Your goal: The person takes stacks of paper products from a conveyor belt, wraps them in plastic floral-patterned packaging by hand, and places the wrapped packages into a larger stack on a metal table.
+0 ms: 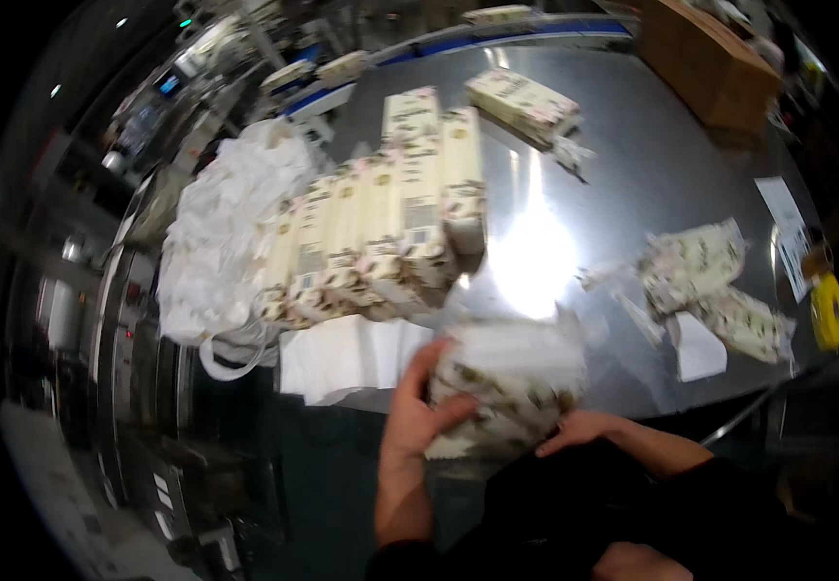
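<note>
A cream, flower-patterned tissue pack (pixel 512 387) is held at the near edge of the table, blurred by motion, with white showing along its far side. My left hand (pixel 421 402) grips its left side, thumb across the near face. My right hand (pixel 579 429) holds the lower right corner; some of its fingers are hidden behind the pack. Left of my left hand, white paper sheets (pixel 352 358) lie at the table edge. Beyond them stands a close row of similar long packs (pixel 381 213).
A heap of white bags (pixel 231 223) sits left of the row. One pack (pixel 521 102) lies farther back. Crumpled wrappers (pixel 696 266), a yellow tape roll (pixel 828 310) and a cardboard box (pixel 710 68) are on the right. A conveyor (pixel 497 37) runs behind the metal table (pixel 613 184).
</note>
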A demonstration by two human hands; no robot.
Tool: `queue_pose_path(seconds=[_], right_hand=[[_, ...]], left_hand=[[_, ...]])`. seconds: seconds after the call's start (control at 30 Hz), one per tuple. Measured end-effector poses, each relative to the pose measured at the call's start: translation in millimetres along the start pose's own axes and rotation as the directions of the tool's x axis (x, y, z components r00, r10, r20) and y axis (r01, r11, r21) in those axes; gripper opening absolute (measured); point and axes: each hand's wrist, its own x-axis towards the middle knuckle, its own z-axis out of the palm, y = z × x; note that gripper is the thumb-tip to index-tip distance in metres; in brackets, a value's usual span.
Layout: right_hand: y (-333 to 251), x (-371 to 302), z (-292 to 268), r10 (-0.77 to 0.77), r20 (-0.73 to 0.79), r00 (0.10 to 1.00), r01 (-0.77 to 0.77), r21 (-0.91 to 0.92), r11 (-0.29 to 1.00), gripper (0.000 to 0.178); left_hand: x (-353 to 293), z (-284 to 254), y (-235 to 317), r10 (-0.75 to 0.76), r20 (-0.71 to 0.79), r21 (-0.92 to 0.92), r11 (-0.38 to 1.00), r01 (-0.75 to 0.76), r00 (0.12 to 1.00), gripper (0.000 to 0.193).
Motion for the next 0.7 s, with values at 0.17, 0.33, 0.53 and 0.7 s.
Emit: queue_pose_path(seconds=[0.17,0.33,0.53,0.7], right_hand=[[73.9,-4.4,1.5,-0.403,-0.180,0.897,0.434,0.524,0.732,0.103],[126.0,-51.7,-17.0,-0.139,-0.489,0.861,0.501,0.770,0.395,0.091],[140.8,-51.1,-44.9,0.065,-0.583,0.810,0.535,0.779,0.327,0.072],[134.8,-35.1,-39.1,0.148,-0.610,0.778,0.546,0.774,0.322,0.033]], left_hand=[[68.7,55.4,-1.9,0.226,-0.240,-0.192,0.942,-0.274,0.944,0.062],[114.5,68.4,-96.7,0.008,-0.430,-0.325,0.932,-0.163,0.903,0.057],[145.5,51.8,-157.9,-0.113,-0.597,-0.231,0.972,-0.035,0.794,0.076],[133.2,18.9,-179.5,0.028,-0.659,0.197,0.971,0.136,0.752,0.084]])
